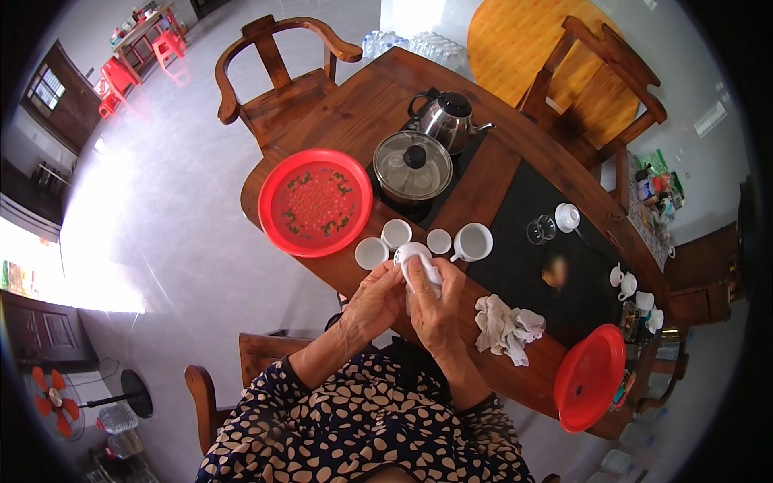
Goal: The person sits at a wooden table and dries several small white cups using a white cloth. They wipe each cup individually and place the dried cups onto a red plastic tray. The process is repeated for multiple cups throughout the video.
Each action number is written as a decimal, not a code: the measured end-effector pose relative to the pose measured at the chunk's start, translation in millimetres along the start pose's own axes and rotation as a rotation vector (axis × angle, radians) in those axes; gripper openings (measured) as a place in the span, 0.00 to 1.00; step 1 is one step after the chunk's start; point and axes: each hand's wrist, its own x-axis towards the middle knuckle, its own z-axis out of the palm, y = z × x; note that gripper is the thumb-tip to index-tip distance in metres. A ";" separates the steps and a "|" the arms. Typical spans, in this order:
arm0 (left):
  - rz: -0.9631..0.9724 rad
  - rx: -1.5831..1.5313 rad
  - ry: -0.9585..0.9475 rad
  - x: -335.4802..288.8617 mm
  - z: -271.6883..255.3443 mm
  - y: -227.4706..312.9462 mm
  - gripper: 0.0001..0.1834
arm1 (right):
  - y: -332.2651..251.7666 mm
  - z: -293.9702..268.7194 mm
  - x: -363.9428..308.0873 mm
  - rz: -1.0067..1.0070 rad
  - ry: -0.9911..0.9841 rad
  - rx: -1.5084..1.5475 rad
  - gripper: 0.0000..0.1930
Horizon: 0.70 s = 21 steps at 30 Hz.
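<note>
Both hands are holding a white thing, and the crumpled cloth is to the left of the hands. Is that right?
Not quite: in the head view, the crumpled cloth is to their right. The left hand and right hand do hold a white thing.

The head view looks steeply down and forward from the wearer's head, the left of two fisheye lenses set side by side. It is close enough that the patterned sleeved top (362, 427) fills the lower middle, with the forearms coming up from there. The left fingers (380, 282) and right fingers (448, 286) sit near the centre. Beyond them spreads the wooden surface (362, 113), seen from above and slanting across the frame. The wide lens also takes in the armchair (286, 105) and the floor (193, 121), bending edges toward a dark round rim.
</note>
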 end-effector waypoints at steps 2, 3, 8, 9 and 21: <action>-0.014 -0.009 0.014 2.5 -0.5 2.4 0.10 | -1.4 -1.5 -3.3 -0.038 -0.012 0.042 0.24; 0.016 -0.015 -0.013 4.5 -0.7 5.5 0.09 | 2.5 -2.9 -7.0 -0.048 -0.038 0.070 0.21; 0.006 0.059 -0.082 5.4 -2.6 20.3 0.10 | 15.1 -26.6 -12.7 0.727 -0.094 0.566 0.14; -0.022 0.087 -0.092 5.6 -2.0 20.2 0.10 | 21.1 -26.4 -9.5 0.900 -0.087 0.769 0.14; 0.004 0.488 -0.028 -7.6 11.0 9.9 0.21 | 32.9 -18.2 -13.6 1.047 -0.124 1.147 0.13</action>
